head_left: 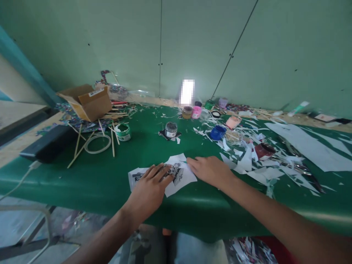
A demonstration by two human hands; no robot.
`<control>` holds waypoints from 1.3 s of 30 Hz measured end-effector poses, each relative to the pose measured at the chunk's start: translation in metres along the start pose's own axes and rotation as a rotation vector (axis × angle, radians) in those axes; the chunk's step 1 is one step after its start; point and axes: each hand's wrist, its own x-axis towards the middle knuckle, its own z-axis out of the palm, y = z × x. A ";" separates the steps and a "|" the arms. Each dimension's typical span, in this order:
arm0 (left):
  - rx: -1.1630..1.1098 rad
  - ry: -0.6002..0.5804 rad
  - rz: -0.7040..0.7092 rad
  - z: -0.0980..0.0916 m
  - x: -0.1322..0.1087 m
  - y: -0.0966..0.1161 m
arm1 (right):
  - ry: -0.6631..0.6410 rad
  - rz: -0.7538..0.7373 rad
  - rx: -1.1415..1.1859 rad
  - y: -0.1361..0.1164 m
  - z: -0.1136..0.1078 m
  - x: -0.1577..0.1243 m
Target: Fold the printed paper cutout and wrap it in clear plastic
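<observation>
A cut sheet of white paper with a dark printed pattern lies on the green table cover near its front edge. My left hand rests flat on this paper, fingers spread, hiding part of the print. At the paper's right upper edge is my right hand, its fingers closed in a pinch. A thin, pale teal sliver shows at those fingertips, too small to name. Just beyond the paper, a clear jar with dark contents stands on a black patterned cut-out.
Paper scraps litter the right side around a blue paint jar and a dark red jar. To the left are a green paint jar, thin sticks, a clear ring, a black box and an open cardboard box.
</observation>
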 end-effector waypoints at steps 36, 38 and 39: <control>-0.036 -0.061 -0.005 -0.020 0.019 0.007 | 0.059 0.380 0.139 -0.023 -0.016 0.000; -0.070 -0.020 0.024 -0.014 0.019 0.006 | 0.051 0.342 0.129 -0.033 -0.017 -0.001; -0.079 0.004 0.024 -0.011 0.018 0.006 | 0.044 0.328 0.122 -0.037 -0.018 -0.002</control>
